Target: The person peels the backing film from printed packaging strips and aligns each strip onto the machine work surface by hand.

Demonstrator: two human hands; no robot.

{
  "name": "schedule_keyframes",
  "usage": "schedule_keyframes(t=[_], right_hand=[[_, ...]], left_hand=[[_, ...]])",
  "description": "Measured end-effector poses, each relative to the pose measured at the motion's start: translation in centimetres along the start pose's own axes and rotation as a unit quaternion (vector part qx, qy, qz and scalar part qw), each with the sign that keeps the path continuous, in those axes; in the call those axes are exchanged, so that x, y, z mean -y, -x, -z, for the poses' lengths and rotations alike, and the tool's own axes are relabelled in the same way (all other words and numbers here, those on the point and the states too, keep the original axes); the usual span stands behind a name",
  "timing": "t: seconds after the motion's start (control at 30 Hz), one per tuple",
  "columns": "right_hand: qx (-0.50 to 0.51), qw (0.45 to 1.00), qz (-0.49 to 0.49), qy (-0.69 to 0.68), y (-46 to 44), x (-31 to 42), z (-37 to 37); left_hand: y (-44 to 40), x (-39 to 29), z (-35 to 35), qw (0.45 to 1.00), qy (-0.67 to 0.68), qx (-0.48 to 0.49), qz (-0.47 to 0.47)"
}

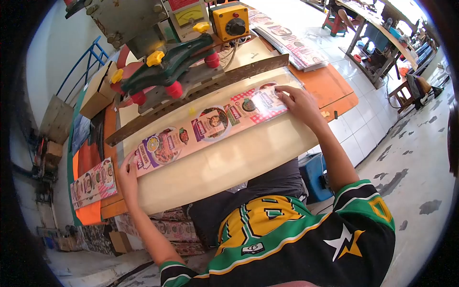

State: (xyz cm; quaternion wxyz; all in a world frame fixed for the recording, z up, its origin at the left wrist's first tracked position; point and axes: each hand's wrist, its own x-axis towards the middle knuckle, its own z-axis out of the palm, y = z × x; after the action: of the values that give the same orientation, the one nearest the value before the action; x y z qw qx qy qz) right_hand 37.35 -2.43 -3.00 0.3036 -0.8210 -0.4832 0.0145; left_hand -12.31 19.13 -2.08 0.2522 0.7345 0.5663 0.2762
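A long printed plastic strip [189,129] with food pictures and pink checks lies across a pale cream board [224,155] in front of me. My left hand [128,176] pinches its near left end, with the thumb side turned toward the print. At the far right end my right hand [300,104] grips the strip, thumb and forefinger on its printed face. Beyond the strip runs a brown metal bar [205,98], parallel to it. A press machine [167,71] with yellow knobs and red feet overhangs the bar.
More printed sheets [296,48] are stacked on the orange table [337,91] at the back right. Another small stack of printed strips [93,184] lies at left. A yellow control box [230,23] sits on the machine. A blue bin [315,177] stands on the floor beside me.
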Motion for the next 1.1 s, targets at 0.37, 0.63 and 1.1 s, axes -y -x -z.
schedule_keyframes(t=[0.37,0.63,1.1], right_hand=[[-0.034,0.998,-0.003,0.044,-2.9,-0.9,-2.5],[-0.071,0.996,-0.018,0.047,-2.8,-0.8,-2.5],[-0.048,0.998,-0.038,0.015,-2.8,-0.6,-2.5]], left_hand=[[-3.5,2.4,-2.0,0.991,-0.023,-0.054,-0.120],[-3.3,1.3,-2.3,0.994,-0.053,-0.063,-0.071],[-3.2,0.9,-2.1,0.992,-0.055,-0.075,-0.081]])
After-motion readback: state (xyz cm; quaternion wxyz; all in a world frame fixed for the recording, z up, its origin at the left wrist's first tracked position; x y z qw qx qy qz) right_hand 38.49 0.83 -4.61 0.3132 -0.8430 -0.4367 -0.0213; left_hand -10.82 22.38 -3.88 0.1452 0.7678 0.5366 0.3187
